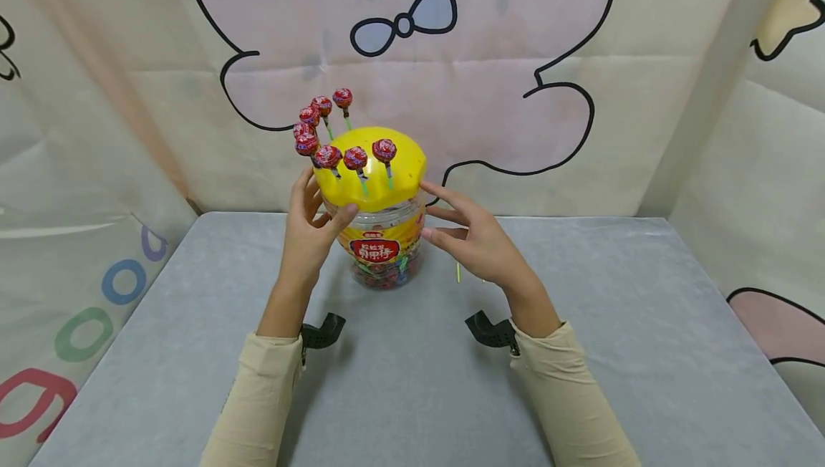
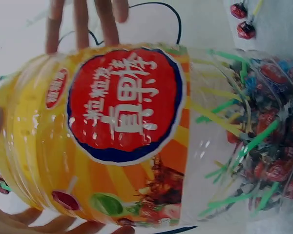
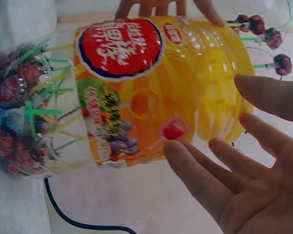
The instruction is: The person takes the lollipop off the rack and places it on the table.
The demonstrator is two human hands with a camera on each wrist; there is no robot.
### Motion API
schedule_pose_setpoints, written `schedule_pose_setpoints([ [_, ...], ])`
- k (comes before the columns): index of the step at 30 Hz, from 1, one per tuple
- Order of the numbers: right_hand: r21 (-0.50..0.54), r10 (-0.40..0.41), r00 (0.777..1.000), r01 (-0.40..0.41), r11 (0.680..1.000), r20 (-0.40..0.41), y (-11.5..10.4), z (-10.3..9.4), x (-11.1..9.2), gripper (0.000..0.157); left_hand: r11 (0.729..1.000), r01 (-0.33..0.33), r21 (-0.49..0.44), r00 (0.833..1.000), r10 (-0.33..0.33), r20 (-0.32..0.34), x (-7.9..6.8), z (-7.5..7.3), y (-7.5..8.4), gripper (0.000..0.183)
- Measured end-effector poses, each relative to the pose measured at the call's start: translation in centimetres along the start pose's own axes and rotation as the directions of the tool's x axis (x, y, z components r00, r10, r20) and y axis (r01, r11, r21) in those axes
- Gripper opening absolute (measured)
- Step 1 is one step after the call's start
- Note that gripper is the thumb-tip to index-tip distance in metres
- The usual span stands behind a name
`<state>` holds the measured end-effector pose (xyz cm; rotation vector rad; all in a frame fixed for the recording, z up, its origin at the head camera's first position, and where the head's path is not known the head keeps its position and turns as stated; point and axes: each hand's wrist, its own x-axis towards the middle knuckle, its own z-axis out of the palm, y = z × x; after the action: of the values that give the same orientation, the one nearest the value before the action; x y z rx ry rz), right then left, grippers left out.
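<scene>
A clear plastic lollipop jar [image 1: 387, 238] with a yellow-orange label stands upright near the table's far edge. Wrapped lollipops [image 2: 278, 165] fill its lower part. Several red-wrapped lollipops [image 1: 356, 159] stick out of its domed yellow lid [image 1: 399, 145] along the left and front. My left hand [image 1: 311, 234] grips the jar's upper left, the thumb in front just under the lid and the other fingers around the side. At the right side, my right hand [image 1: 480, 238] has its fingers spread and lightly bent, fingertips right at the lid and jar wall.
A grey cloth covers the table [image 1: 412, 381]. Loose lollipops [image 2: 245, 30] lie to the right of the jar, partly hidden behind my right hand in the head view. A printed cloth backdrop [image 1: 490, 116] hangs behind the table and along both sides.
</scene>
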<state>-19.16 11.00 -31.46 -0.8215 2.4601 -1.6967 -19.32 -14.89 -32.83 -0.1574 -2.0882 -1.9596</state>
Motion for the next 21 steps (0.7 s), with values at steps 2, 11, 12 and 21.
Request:
schedule_pose_setpoints([
  [2, -0.001, 0.001, 1.000, -0.001, 1.000, -0.003, 0.19, 0.12, 0.12, 0.065, 1.000, 0.011, 0.011, 1.000, -0.011, -0.009, -0.14, 0.08, 0.26, 0.082],
  [11, -0.044, 0.004, 1.000, -0.005, 0.999, -0.017, -0.07, 0.12, 0.08, 0.063, 1.000, 0.002, 0.002, 1.000, -0.002, 0.015, 0.13, -0.02, 0.36, 0.080],
  [12, -0.040, 0.005, 1.000, -0.006, 0.999, -0.021, -0.14, 0.15, 0.03, 0.063, 1.000, -0.001, -0.004, 1.000, 0.001, 0.020, 0.14, 0.04, 0.38, 0.079],
  [21, -0.015, 0.021, 1.000, -0.021, 1.000, -0.017, -0.44, 0.39, 0.08, 0.069, 0.997, 0.023, 0.068, 0.999, -0.021, -0.027, -0.40, 0.42, 0.93, 0.083],
])
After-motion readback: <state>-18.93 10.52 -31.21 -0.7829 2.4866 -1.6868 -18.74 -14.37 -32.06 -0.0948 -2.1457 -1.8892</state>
